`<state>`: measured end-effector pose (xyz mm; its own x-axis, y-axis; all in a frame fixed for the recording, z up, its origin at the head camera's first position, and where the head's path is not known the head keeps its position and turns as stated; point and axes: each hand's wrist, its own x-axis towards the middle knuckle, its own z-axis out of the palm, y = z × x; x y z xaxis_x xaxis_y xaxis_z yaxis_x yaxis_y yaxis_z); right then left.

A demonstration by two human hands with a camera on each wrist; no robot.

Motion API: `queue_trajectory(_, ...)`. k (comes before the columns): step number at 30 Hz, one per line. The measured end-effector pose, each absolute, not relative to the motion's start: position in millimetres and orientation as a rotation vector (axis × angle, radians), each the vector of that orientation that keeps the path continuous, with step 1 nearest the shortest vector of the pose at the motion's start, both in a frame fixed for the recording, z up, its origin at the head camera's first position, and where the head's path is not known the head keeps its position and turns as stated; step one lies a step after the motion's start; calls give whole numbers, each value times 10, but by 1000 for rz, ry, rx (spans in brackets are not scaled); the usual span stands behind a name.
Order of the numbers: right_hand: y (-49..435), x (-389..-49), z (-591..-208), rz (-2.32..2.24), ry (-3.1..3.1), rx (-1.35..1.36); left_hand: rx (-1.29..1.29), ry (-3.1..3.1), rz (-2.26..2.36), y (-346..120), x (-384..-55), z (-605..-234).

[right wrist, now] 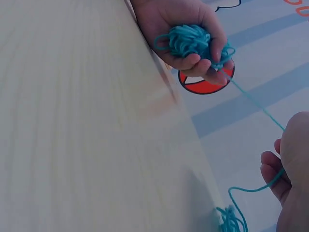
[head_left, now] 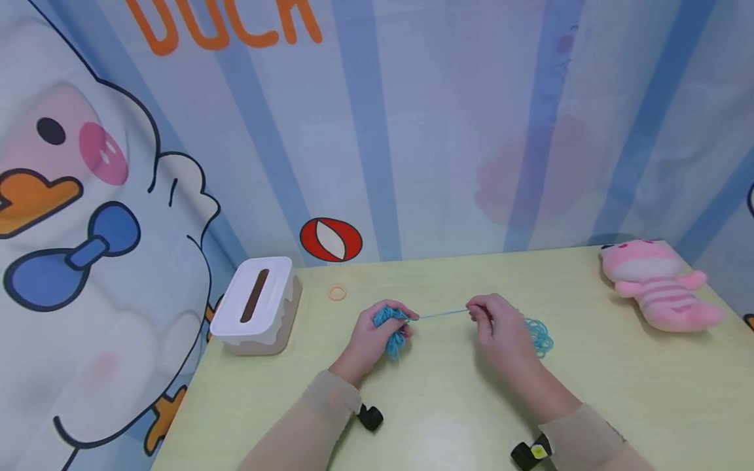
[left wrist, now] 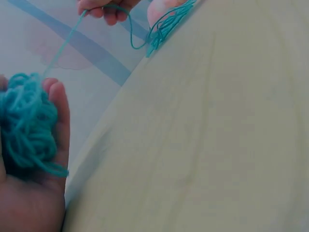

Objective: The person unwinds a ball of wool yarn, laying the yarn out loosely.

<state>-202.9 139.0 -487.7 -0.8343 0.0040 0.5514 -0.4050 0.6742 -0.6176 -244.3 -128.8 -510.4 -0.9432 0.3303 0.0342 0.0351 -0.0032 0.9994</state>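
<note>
A pale yellow bench [head_left: 448, 412] carries a white-lidded rectangular box [head_left: 272, 313] and a pink striped plush toy [head_left: 662, 292]. Between these, the left hand [head_left: 366, 341] grips a tangled turquoise yarn bundle [left wrist: 30, 123]; well apart, the right hand [head_left: 503, 330], beside a looser turquoise yarn heap [head_left: 539, 337], pinches a thin taut strand [head_left: 442, 314].

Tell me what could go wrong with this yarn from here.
The turquoise yarn bundle in the left hand is loosely looped, so loops might slip out or tangle. The yarn strand runs straight to the right hand; a hard tug could tighten a snag. The loose yarn pile on the table has overlapping coils that may knot if drawn quickly.
</note>
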Motion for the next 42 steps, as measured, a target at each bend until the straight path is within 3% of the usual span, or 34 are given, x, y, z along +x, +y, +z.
queue_trajectory(6,1690,-1965,-4894,995,-2365,235,336,1872,2165,-1289,-2438,-5086)
queue_trajectory(17,2103,-1891,-4908,951,-2362,171,329,2304,1974,-1306,-2434,-5090)
queue_trajectory(28,2500,-1855,-4976,868,-2566,116,313,2124,2099,-1315,-2448,-5105)
queue_trajectory(42,2459,-1843,-4986,809,-2670,110,258,2299,1951,-1271,-2444,-5089)
